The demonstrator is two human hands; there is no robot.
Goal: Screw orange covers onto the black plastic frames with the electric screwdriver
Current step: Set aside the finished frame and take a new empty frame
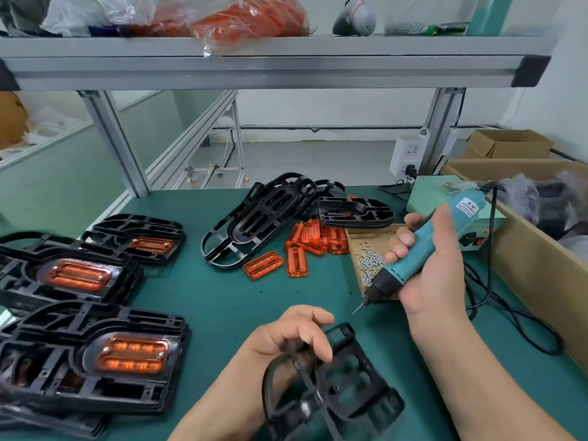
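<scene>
Nearest, the left hand (296, 335) gripped a black frame (343, 386) showing no cover, and the right hand (436, 268) clutched the electric screwdriver (423, 246) above the table (222, 297). At left lay 3 finished frames (127, 351); farther off, loose orange covers (305, 246) and bare frames (261, 221) waited.

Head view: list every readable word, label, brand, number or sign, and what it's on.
"KEE..." (likely; the rest is blurred): white label on the electric screwdriver in the right hand; the characters above it are unreadable.
Wall socket: markings too small to read.
Cardboard box, orange covers, black frame in the left hand: no text visible.
</scene>
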